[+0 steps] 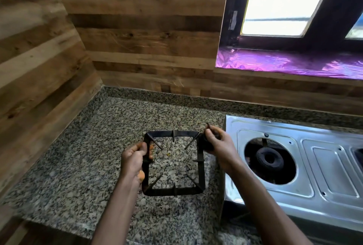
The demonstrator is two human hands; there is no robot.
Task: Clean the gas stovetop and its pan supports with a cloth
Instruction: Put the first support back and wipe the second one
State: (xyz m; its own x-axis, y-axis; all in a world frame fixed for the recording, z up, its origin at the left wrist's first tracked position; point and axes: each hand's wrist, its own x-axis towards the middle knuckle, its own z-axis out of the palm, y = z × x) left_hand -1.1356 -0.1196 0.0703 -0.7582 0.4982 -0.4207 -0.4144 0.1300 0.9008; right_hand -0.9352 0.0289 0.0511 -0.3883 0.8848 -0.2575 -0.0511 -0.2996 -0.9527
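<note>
A square black pan support (200,166) lies on the speckled granite counter (78,166), left of the steel gas stovetop (324,176). My left hand (133,158) grips the support's left bar. My right hand (218,143) is closed around a dark cloth (205,140), pressed on the support's far right corner. An orange thing shows in small bits under my left fingers. The stove's left burner (270,159) sits bare in its round opening.
Wood-plank walls close the counter at the left and the back. A window with a purple foil sill (290,64) is at the back right. The stove's left edge stands close to the pan support.
</note>
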